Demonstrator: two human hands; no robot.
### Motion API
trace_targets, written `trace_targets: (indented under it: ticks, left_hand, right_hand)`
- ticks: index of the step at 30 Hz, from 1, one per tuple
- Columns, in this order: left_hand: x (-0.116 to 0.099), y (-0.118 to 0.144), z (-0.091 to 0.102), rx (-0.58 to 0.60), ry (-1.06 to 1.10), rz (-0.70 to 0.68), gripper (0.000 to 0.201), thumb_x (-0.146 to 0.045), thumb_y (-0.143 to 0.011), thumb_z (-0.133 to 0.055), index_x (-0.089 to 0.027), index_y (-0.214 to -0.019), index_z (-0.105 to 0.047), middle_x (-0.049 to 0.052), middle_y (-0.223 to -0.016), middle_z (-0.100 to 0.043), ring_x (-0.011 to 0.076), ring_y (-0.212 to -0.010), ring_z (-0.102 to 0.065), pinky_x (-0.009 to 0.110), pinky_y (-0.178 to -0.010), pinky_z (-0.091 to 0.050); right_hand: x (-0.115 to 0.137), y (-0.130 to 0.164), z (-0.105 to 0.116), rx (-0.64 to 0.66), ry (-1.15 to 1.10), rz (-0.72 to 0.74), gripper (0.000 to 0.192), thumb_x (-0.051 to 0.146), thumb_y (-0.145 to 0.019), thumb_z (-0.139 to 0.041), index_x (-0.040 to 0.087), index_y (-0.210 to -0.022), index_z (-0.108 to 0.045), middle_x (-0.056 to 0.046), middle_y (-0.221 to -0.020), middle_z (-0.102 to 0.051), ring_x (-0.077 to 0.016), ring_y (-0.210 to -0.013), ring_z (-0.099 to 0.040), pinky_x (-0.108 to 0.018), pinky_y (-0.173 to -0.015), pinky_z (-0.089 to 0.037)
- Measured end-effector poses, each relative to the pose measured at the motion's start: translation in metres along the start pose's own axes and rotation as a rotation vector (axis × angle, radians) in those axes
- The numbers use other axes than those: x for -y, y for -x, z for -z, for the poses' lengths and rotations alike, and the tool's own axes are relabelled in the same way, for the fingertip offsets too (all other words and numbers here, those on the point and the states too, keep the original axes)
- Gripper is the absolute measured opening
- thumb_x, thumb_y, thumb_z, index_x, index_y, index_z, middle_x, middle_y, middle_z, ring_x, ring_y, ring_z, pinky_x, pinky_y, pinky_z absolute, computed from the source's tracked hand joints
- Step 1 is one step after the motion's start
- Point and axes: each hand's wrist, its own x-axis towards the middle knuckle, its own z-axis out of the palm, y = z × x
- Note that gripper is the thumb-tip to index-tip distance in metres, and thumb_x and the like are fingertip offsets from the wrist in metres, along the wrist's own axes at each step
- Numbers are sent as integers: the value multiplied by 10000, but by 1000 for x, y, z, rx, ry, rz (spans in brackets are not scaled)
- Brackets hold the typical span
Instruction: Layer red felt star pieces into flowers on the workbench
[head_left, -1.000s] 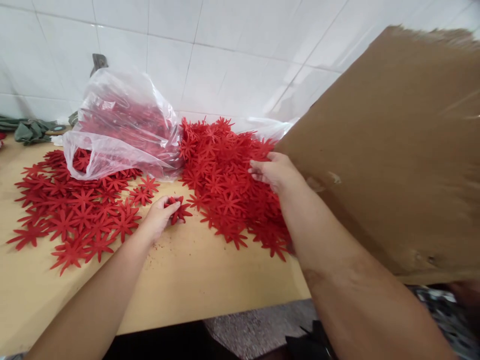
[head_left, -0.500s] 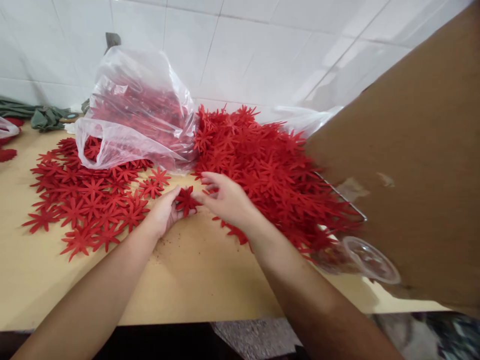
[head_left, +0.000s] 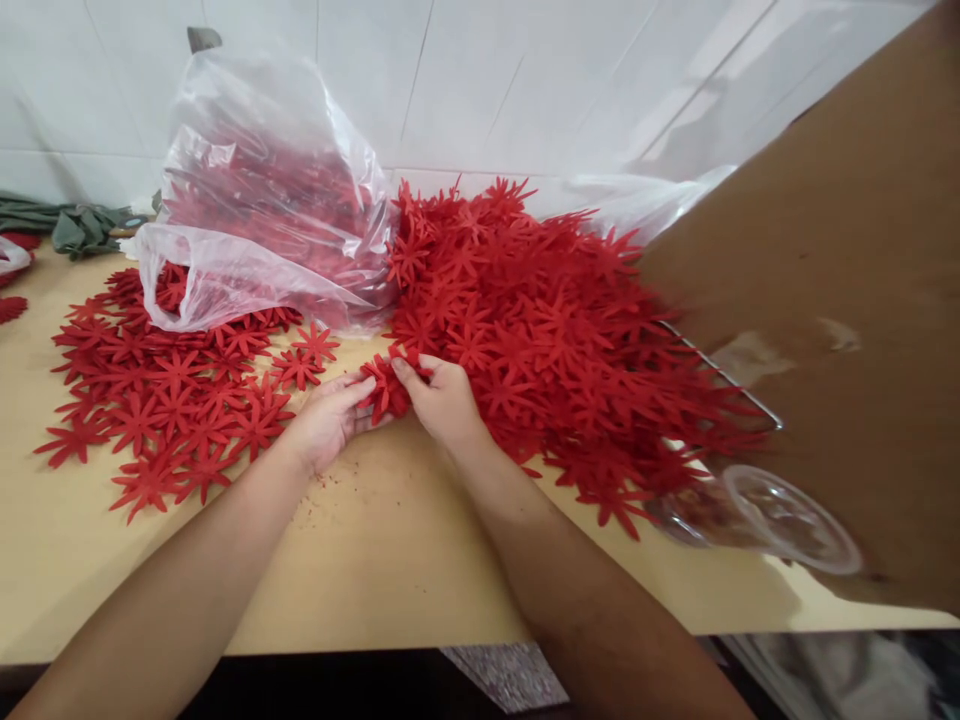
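Over the middle of the table my left hand (head_left: 335,420) is closed on a red flower-shaped cutout (head_left: 385,393), thumb on top and fingers underneath. My right hand (head_left: 442,397) meets it from the right, thumb and fingers pinching red petals at the cutout's upper right edge. Whether those petals belong to a second cutout I cannot tell. A big heap of the same red cutouts (head_left: 525,330) rises just beyond my right hand. To the left, a flatter spread of red cutouts (head_left: 176,390) lies on the table, with a couple of loose ones near my left hand.
A clear plastic bag (head_left: 270,220) full of red pieces stands at the back. On the right are a cardboard box (head_left: 847,300) and a clear plastic cup (head_left: 787,520) on its side. Green cloth (head_left: 82,232) lies back left on the table (head_left: 360,590), against a tiled wall.
My right hand has closed in a pinch on red petals at the cutout, where it was open before. The view has shifted slightly.
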Motion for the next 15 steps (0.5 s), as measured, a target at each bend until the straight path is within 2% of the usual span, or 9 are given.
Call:
trace_targets:
  ticks: [3,7,11,15]
  left_hand:
    - [1,1,-2,-62,-37,-19,106,-80,-740,-539,-125,-834,-559,24,-695,-640,93,-623,-608,313,-762,-497]
    - [1,1,-1,-79,-5,-56,117,-121,-736,-566,-143,-850,-556,23,-738,-643,95,-639,-607,343,-777,-500]
    - [1,2,0,-45,-41,-76,150,-154,-721,-593,-148,-865,-553,25,-795,-633,91,-679,-602,324,-763,-504]
    - [2,2,-2,-46,-120,-73,171,-119,-716,-573,-153,-880,-540,33,-824,-635,90,-682,-598,281,-703,-509]
  right_hand:
    - [-2,-1,2,-40,14,12,252,395,-748,-512,154,-773,-581,-55,-783,-653,-174,-787,-601,-343,-785,-468]
    - [0,-2,-1,-18,-64,108,185,300,-718,-538,172,-849,-564,-55,-888,-649,-160,-855,-589,-334,-843,-448]
    - [2,-1,-1,-39,-101,89,151,320,-706,-550,182,-766,-562,-21,-762,-640,-145,-744,-584,-308,-757,-465]
    - [1,-1,4,-111,26,38,259,400,-734,-521,175,-606,-520,19,-550,-528,-108,-549,-479,-259,-573,-415]
